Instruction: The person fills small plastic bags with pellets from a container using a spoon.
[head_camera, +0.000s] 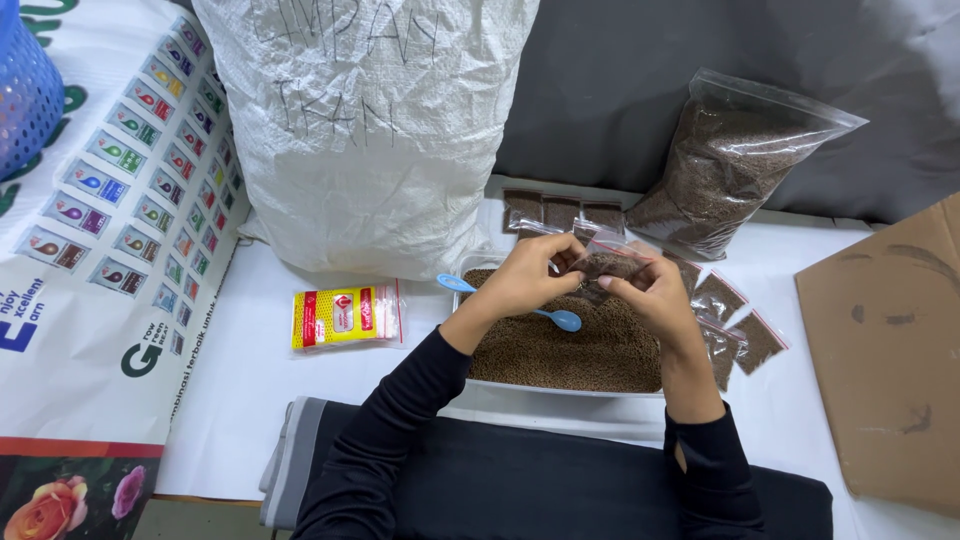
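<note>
My left hand (522, 280) and my right hand (655, 292) both pinch a small clear zip bag (607, 262) filled with brown pellets, held above a shallow white tray (560, 392) full of the same brown pellets. A blue plastic spoon (456, 284) lies across the tray's left part, partly hidden under my left hand. Filled small bags (735, 320) lie in a row to the right of the tray, and more filled small bags (560, 212) lie behind it.
A big white woven sack (370, 130) stands behind the tray. A large clear bag of brown pellets (730, 165) leans at the back right. A yellow-and-red pack of empty bags (345, 316) lies left. Brown cardboard (885, 360) lies at the right, a blue basket (25, 85) far left.
</note>
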